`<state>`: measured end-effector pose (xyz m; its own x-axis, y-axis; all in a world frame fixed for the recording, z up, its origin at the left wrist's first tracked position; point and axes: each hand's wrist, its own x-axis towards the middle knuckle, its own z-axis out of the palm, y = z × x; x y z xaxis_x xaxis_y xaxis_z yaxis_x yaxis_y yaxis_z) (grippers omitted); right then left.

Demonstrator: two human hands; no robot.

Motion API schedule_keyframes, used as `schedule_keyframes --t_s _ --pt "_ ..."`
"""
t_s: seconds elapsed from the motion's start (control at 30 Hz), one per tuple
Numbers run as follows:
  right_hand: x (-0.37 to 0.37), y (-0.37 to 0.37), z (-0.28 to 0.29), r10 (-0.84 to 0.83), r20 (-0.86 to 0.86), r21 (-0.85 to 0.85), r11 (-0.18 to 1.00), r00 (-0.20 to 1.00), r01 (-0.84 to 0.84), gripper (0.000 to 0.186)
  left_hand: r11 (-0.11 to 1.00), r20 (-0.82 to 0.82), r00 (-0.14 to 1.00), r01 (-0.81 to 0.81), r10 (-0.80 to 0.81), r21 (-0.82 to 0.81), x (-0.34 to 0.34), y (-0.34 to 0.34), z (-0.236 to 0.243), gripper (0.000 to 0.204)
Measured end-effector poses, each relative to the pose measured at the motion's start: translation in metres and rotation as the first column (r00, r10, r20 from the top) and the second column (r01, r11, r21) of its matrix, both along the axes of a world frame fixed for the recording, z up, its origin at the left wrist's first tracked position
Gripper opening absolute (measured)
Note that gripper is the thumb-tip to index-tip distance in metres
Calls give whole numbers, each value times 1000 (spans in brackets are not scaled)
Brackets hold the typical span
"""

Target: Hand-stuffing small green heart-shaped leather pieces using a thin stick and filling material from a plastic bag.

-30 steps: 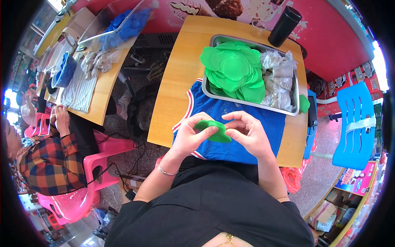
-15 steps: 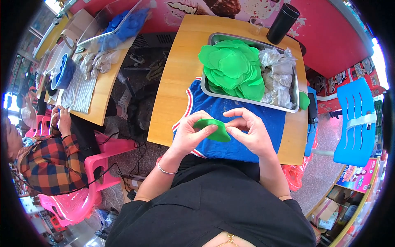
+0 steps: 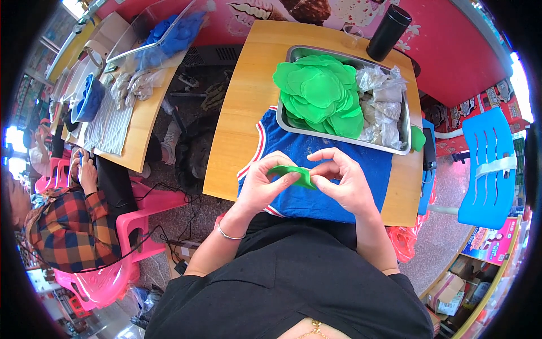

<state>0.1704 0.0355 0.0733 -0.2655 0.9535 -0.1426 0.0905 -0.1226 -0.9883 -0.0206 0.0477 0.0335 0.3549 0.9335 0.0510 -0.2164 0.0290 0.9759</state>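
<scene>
My left hand pinches a thin, round-edged green piece, thumb on its near face. My right hand grips the piece's right edge between thumb and fingertips. The piece is bent, its near edge folded up; whether it is fabric or soft plastic I cannot tell. Under both hands lies a blue sleeveless jersey with red and white trim. Just beyond it, a metal tray holds a heap of similar green pieces and several small clear bags of greyish contents.
A black bottle and a clear cup stand at the wooden table's far right. One green piece lies beside the tray. Rightward is a blue chair. At left, another person in a plaid shirt sits on a pink chair.
The green piece has been folded or tilted, so less of its face shows below my fingers. My hands stay nearly in place. The other person's hands have shifted slightly.
</scene>
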Motion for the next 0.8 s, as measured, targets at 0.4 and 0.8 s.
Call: schedule_keyframes --t_s 0.4,0.8 --pt "-18 -5 -16 -277 89 268 932 957 245 29 717 -353 676 -380 647 585 26 -15 0 63" --pt "-19 -7 -18 -335 106 351 893 936 280 32 973 112 966 -232 231 -8 43 -10 -20 20"
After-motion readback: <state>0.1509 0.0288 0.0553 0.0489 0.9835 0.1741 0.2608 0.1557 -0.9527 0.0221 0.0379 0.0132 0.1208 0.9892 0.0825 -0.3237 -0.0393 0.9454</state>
